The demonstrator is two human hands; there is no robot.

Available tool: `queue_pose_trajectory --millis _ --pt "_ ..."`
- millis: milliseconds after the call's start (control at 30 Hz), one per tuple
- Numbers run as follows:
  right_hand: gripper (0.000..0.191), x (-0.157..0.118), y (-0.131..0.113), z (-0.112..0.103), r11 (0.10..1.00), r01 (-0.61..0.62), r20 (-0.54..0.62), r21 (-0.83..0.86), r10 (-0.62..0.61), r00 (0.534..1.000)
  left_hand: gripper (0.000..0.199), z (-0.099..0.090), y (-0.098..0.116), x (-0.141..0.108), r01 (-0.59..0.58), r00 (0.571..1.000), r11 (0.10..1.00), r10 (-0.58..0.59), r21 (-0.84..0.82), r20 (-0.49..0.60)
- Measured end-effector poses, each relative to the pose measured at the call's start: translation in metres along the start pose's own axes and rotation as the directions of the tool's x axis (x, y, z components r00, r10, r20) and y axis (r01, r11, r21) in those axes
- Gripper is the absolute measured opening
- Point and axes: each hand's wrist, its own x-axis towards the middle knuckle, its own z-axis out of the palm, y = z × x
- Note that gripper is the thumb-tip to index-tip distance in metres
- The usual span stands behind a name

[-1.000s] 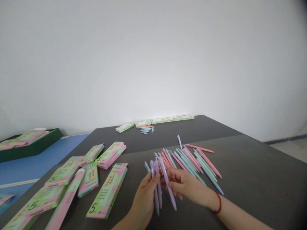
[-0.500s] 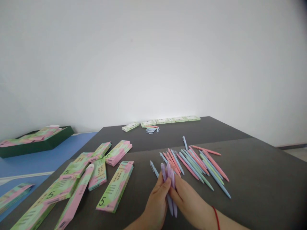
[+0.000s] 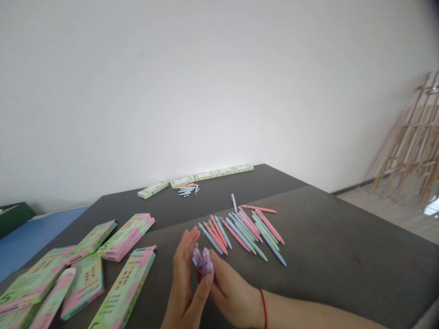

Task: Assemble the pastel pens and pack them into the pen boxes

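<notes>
A small bundle of purple pens [image 3: 204, 261] stands between my two hands, with the clicker ends up and the lower parts hidden. My right hand [image 3: 228, 288], with a red cord at the wrist, is closed around the bundle. On the other side my left hand [image 3: 185, 278] is open, its fingers straight and raised, its thumb against the pens. Just beyond the hands lies a loose spread of pink, blue and green pens [image 3: 247, 230] on the dark table [image 3: 325, 256].
Several pink-and-green cartons [image 3: 125, 285] lie at the left, some overlapping. Along the back edge is a row of flat pen boxes [image 3: 205, 175], with a small heap of pens [image 3: 188, 189] before it. A green tray [image 3: 15, 218] rests at far left; wooden racks [image 3: 411, 141] stand right.
The view has swung right. My left fingers have straightened away from the purple pens, which stay in my right hand and now point more toward me.
</notes>
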Motion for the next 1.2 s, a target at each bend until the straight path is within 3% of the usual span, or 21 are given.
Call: queue_pose_trajectory --millis 67,133,200,267,333,433,500,567,667,733,800,900,1000,1067,1133,1200 --pt "0.015 -0.001 -0.002 0.0 1.0 -0.008 0.048 -0.03 0.01 0.999 0.052 -0.009 0.003 0.005 -0.191 0.982 0.98 0.191 0.059 0.007" --pt "0.019 -0.002 -0.003 0.001 1.0 0.007 0.078 -0.002 -0.007 0.997 0.037 -0.014 0.004 0.007 -0.349 0.936 0.922 0.335 0.17 0.107" --pt "0.025 -0.003 -0.003 0.004 0.999 0.013 0.058 0.049 -0.016 0.998 0.027 -0.015 0.006 0.006 -0.454 0.884 0.86 0.401 0.235 0.239" --pt "0.028 -0.003 -0.001 0.005 0.993 -0.05 0.0 0.106 0.05 0.999 0.025 -0.014 0.009 0.005 -0.513 0.842 0.828 0.437 0.224 0.315" --pt "0.021 -0.002 0.002 0.004 0.981 -0.122 -0.041 0.148 0.129 0.991 0.032 -0.018 0.013 0.005 -0.497 0.852 0.837 0.421 0.229 0.31" --pt "0.014 0.003 0.006 -0.005 0.922 -0.195 -0.101 0.335 0.241 0.965 0.041 -0.04 0.011 0.012 -0.289 0.954 0.857 0.221 0.427 0.203" --pt "0.019 0.007 0.008 -0.014 0.852 -0.186 -0.155 0.489 0.295 0.943 0.039 -0.065 0.002 0.016 -0.106 0.991 0.779 0.029 0.618 0.134" --pt "0.02 0.011 0.01 -0.023 0.804 -0.14 -0.206 0.578 0.31 0.928 0.043 -0.09 -0.011 0.014 0.004 0.98 0.623 -0.158 0.782 0.121" --pt "0.017 0.015 0.014 -0.029 0.707 -0.093 -0.233 0.701 0.35 0.908 0.052 -0.116 -0.027 -0.002 0.087 0.897 0.345 -0.436 0.935 0.077" --pt "0.016 0.015 0.016 -0.029 0.61 -0.09 -0.195 0.787 0.384 0.903 0.053 -0.124 -0.033 -0.013 0.108 0.864 0.241 -0.502 0.964 0.028" --pt "0.014 0.014 0.017 -0.027 0.508 -0.117 -0.122 0.853 0.412 0.903 0.054 -0.127 -0.036 -0.02 0.14 0.86 0.209 -0.511 0.968 -0.014" --pt "0.012 0.012 0.019 -0.026 0.421 -0.152 -0.049 0.894 0.43 0.902 0.056 -0.132 -0.035 -0.02 0.246 0.844 0.289 -0.534 0.925 -0.057" --pt "0.012 0.011 0.021 -0.025 0.405 -0.158 -0.036 0.9 0.431 0.902 0.061 -0.135 -0.023 -0.016 0.382 0.843 0.591 -0.538 0.71 -0.005" --pt "0.013 0.012 0.02 -0.025 0.395 -0.153 -0.028 0.906 0.416 0.909 0.055 -0.13 -0.014 -0.014 0.462 0.836 0.79 -0.54 0.404 0.099" --pt "0.014 0.014 0.015 -0.027 0.386 -0.124 -0.037 0.914 0.385 0.922 0.039 -0.118 -0.008 -0.014 0.565 0.794 0.823 -0.56 0.054 0.237" --pt "0.014 0.018 0.005 -0.032 0.377 -0.075 -0.064 0.923 0.342 0.937 0.039 -0.102 -0.008 -0.015 0.672 0.726 0.717 -0.586 -0.188 0.359"
